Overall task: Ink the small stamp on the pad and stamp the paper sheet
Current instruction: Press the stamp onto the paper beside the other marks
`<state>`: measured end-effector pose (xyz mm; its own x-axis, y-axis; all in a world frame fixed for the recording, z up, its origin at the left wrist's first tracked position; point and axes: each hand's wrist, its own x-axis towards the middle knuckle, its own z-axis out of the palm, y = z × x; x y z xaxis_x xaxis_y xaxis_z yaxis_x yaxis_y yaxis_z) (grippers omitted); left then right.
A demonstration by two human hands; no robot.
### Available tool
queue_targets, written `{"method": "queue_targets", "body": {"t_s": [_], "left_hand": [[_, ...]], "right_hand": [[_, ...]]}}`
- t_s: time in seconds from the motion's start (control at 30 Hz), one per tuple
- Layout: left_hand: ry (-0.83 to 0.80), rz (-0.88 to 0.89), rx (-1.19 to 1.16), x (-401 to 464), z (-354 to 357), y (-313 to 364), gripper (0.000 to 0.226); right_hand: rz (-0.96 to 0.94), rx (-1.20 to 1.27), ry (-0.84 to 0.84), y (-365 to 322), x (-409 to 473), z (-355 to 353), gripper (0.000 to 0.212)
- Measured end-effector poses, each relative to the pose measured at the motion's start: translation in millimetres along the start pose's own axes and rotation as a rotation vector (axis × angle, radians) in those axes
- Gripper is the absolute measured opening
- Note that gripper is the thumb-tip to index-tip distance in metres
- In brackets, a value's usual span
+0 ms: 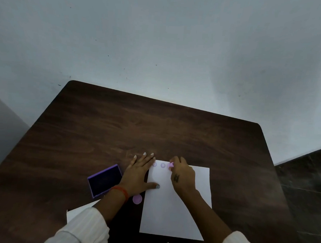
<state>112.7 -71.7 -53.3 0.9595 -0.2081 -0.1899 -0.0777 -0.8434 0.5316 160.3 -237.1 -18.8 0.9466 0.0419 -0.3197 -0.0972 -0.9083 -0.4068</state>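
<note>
On the left of the dark wooden tabletop [118,123] sits the purple ink pad [104,180]. It is open, and its dark inky part faces up. Just to its right, the left hand [138,174] lies flat with the fingers spread wide. The thumb presses on the left edge of the paper sheet [175,211] to keep it from sliding. Near that wrist, a small round purple cap [137,199] lies on the tabletop, just beside the paper. It may be the lid of the stamp, but that is a guess.

At the top of the paper there are two round purple stamp marks [158,165], side by side. Just to the right of them, the right hand [183,175] pinches the small pink stamp [171,165] with its fingertips. The stamp is down at the paper, and it looks like it is pressing a third mark in the same row. The hand hides the bottom of the stamp, so it is hard to tell if it truly touches.

So the inking has been done and two marks are made. Most of the paper is bare, so there is room for many more marks.
</note>
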Motion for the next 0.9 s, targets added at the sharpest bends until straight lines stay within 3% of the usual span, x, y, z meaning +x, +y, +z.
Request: {"method": "queue_targets", "body": {"t_s": [0.23,0.47,0.9], "left_hand": [[-0.002,0.002,0.013,0.6,-0.1,-0.1,0.096],[0.002,0.009,-0.013,0.0,0.7,-0.1,0.095],[0.041,0.014,-0.047,-0.4,6.1,-2.4,0.094]], "right_hand": [[-0.283,-0.267,0.134,-3.7,-6.2,-0.4,0.030],[-0.291,-0.280,0.050,-5.1,-4.9,-1.2,0.035],[-0.298,-0.173,0.065,-1.7,-7.7,1.6,0.031]]}}
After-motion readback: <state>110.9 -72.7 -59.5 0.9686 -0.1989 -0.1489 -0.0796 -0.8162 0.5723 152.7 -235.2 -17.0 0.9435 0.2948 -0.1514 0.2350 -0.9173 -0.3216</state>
